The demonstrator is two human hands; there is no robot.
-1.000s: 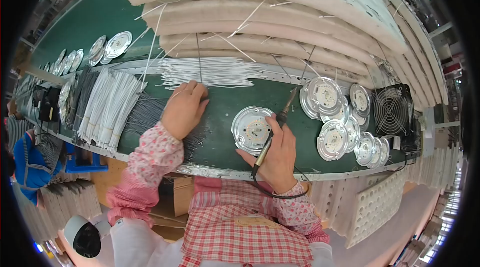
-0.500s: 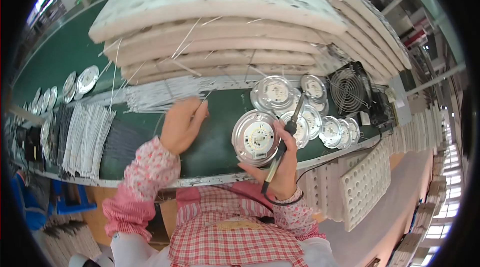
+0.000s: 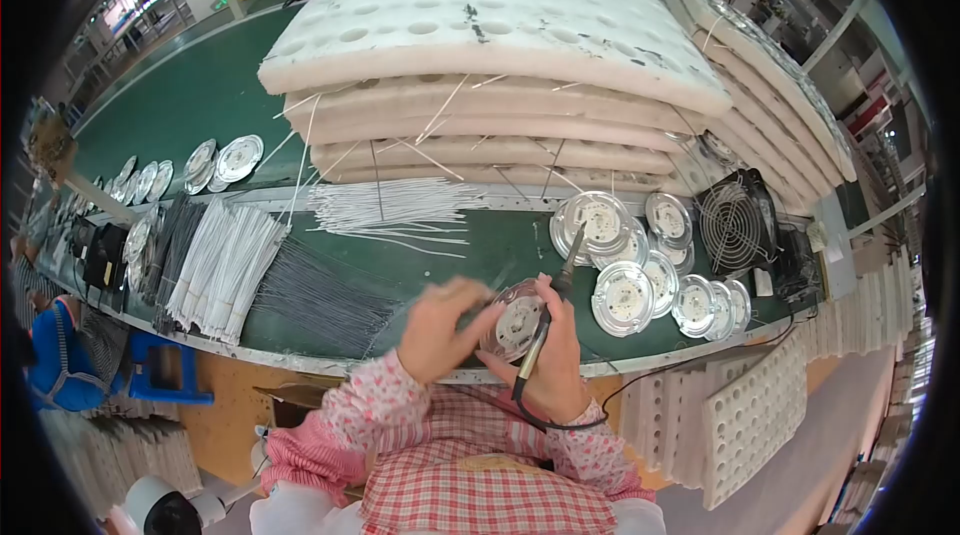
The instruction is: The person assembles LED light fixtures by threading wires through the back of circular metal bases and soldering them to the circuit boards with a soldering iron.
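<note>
My right hand [image 3: 557,360] is closed round a soldering iron [image 3: 540,335], its tip pointing up and away from me. The same hand also grips a round metal lamp disc [image 3: 516,327] with a pale LED board in its middle. My left hand [image 3: 440,330] is at the disc's left edge, thumb stretched toward it. Motion smears its fingers, so whether it pinches anything is unclear. Beyond it lie white wires [image 3: 390,205] in a loose bundle, and dark wires [image 3: 320,295] spread to its left.
More lamp discs [image 3: 622,297] lie to the right, beside a black fan [image 3: 738,220]. Stacked white foam trays [image 3: 500,35] rise behind. A thick white wire bundle [image 3: 225,265] and several discs [image 3: 240,158] sit at left. The iron's cable [image 3: 700,363] runs right along the bench edge.
My left hand has moved from the white wires rightward and toward me, to the disc. The held disc now sits lower and tilted. The camera view has shifted.
</note>
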